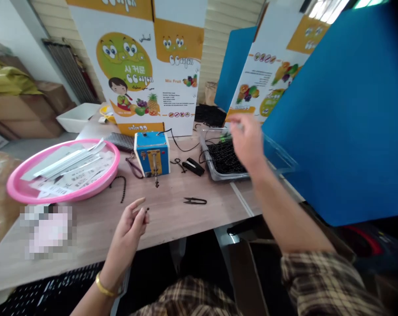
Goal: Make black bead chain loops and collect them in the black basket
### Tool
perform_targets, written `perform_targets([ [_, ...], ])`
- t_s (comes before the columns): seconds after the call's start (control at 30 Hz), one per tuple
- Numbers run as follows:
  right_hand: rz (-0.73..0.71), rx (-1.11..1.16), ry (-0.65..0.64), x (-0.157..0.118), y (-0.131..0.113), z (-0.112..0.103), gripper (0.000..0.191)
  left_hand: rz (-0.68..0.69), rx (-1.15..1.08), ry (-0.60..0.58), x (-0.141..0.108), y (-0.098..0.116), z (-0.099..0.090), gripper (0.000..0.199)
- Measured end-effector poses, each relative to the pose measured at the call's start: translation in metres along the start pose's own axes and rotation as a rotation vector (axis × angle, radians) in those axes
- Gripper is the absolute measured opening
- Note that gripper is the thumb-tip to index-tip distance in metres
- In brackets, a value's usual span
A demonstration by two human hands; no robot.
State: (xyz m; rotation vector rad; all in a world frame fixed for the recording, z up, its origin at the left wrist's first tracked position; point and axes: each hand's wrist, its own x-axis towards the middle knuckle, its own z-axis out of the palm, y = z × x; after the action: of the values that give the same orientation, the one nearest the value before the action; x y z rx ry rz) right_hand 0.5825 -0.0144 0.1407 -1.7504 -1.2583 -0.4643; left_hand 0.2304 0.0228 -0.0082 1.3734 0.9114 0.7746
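My left hand [133, 221] is over the front of the table, its thumb and fingers closed on a tiny dark bead-like piece [147, 210]. My right hand [247, 138] is raised above a clear plastic tray [230, 177] full of black beaded strands [222, 157]; it is blurred, and whether its fingers hold anything is not visible. Between the hands lie small thread snips [195, 201]. A blue box-shaped device [152, 153] with a metal front piece stands behind my left hand. Right of it are a black stapler [193, 166] and a short beaded strand with a cross [179, 164].
A pink basin [12, 184] with papers and plastic sleeves is at the left. Printed cartons [182, 92] stand upright behind the device. A big blue panel [350, 118] rises at the right. A dark beaded strand [124, 188] lies beside the basin.
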Motion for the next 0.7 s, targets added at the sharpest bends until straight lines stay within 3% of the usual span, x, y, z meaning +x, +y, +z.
perform_targets([
  [0.1, 0.104, 0.478, -0.581, -0.116, -0.033, 0.045, 0.022, -0.079, -0.165, 0.034, -0.019, 0.007, 0.024, 0.053],
  [0.13, 0.126, 0.574, -0.688, -0.151, -0.047, 0.055, 0.023, -0.091, -0.199, 0.035, -0.024, 0.007, 0.031, 0.052],
  [0.2, 0.178, 0.689, -0.753, -0.209, -0.073, 0.067, 0.024, -0.082, -0.264, 0.022, -0.031, 0.003, 0.042, 0.053],
  [0.27, 0.258, 0.740, -0.688, -0.245, -0.091, 0.070, 0.024, -0.044, -0.313, 0.027, -0.035, -0.007, 0.046, 0.052],
  [0.43, 0.373, 0.744, -0.598, -0.277, -0.106, 0.071, 0.023, 0.006, -0.328, -0.005, -0.050, -0.033, 0.043, 0.049],
  [0.6, 0.576, 0.928, -0.580, -0.275, -0.112, 0.062, 0.022, 0.012, -0.293, -0.134, -0.064, -0.034, 0.037, 0.054],
  [0.7, 0.777, 0.908, -0.247, -0.249, -0.106, 0.046, 0.023, 0.098, 0.015, -0.243, -0.069, -0.033, 0.018, 0.045],
])
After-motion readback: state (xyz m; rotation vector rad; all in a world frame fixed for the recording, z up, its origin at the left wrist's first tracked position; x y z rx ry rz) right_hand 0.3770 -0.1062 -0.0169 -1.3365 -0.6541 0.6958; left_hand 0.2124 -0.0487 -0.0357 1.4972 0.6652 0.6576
